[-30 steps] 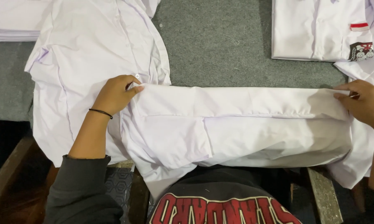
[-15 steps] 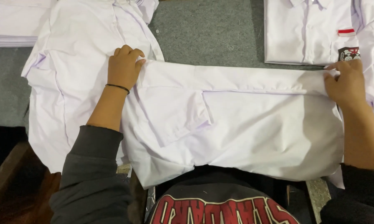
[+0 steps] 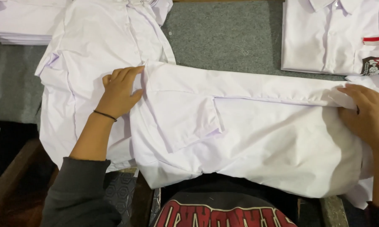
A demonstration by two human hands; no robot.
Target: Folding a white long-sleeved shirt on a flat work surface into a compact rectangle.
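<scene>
A white shirt (image 3: 256, 134) lies spread sideways across the near edge of a grey felt table (image 3: 223, 38), with a folded sleeve on top at its left half. My left hand (image 3: 120, 90) grips the shirt's left edge, fingers pinching the fabric. At the far right, my right hand (image 3: 366, 113) holds the shirt's other end, fingers curled over the cloth. The shirt's lower edge hangs toward my lap.
Another white shirt (image 3: 93, 71) lies flat under and left of my left hand. A stack of folded white cloth (image 3: 17, 29) sits at the far left. A folded white shirt with a red-and-white patch (image 3: 332, 38) lies at the back right. A dark wooden bench edge (image 3: 9, 180) is below left.
Both hands have pulled the shirt away from me across the table and spread it wider, so more of its body now lies flat.
</scene>
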